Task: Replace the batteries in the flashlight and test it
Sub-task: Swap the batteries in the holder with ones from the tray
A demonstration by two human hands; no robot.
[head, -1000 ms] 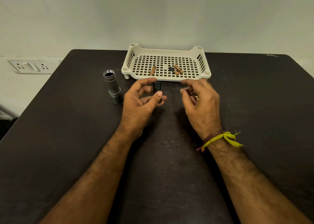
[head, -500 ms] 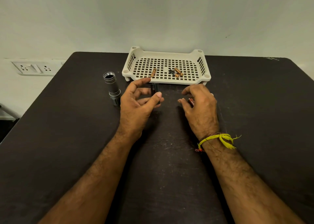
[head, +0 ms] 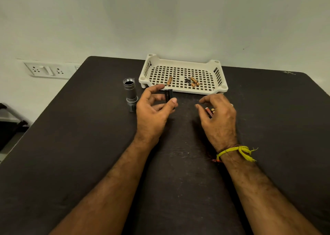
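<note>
My left hand [head: 153,109] grips a small black battery holder [head: 169,96] between thumb and fingers, just in front of the tray. My right hand [head: 218,113] hovers low over the table with fingers loosely curved above two reddish batteries [head: 209,111] that lie on the table under it; I cannot tell whether it touches them. The grey flashlight body [head: 130,92] stands upright on its head, open end up, left of my left hand. Three copper-coloured batteries [head: 192,82] lie in the cream perforated tray [head: 219,88].
The dark table [head: 89,145] runs to a white wall behind the tray. A wall socket plate [head: 47,70] sits beyond the table's left edge. A yellow thread bracelet [head: 235,151] is on my right wrist.
My right hand has lowered from beside the holder toward the table, and its fingers have spread over the reddish batteries. My left hand keeps the black holder in much the same place.
</note>
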